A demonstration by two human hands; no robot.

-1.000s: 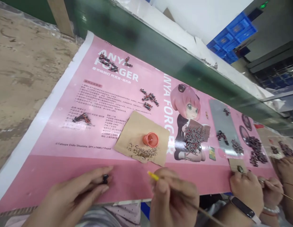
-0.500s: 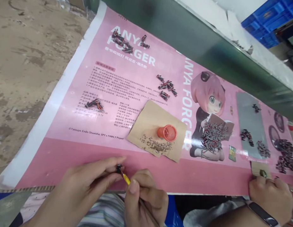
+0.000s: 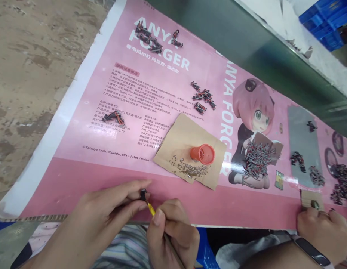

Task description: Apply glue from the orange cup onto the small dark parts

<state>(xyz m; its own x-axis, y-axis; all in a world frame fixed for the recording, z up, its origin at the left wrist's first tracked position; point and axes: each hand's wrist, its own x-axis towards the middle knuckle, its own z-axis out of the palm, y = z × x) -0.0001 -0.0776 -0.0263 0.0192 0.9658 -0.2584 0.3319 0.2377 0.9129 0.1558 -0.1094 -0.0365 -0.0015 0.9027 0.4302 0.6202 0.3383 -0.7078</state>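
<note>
My left hand is closed, pinching a small black part between thumb and fingertips above the front edge of the table. In my right hand, gripped like a pen, is a slim tool with a yellow front end and a brownish shaft. Its thin tip points at the black part; whether they touch is too small to tell. Beyond my hands, a piece of cardboard bears an orange-red cup and a scatter of tiny metal bits.
Small black parts with red and black wires lie in clusters on the pink printed sheet. To the right is a heap of thin grey pieces. Another person's hand rests at the right front edge. A green raised edge runs behind.
The view has shifted slightly, so the sheet and its parts appear moved a little. Both hands keep the same grips, the tool tip still at the black part.
</note>
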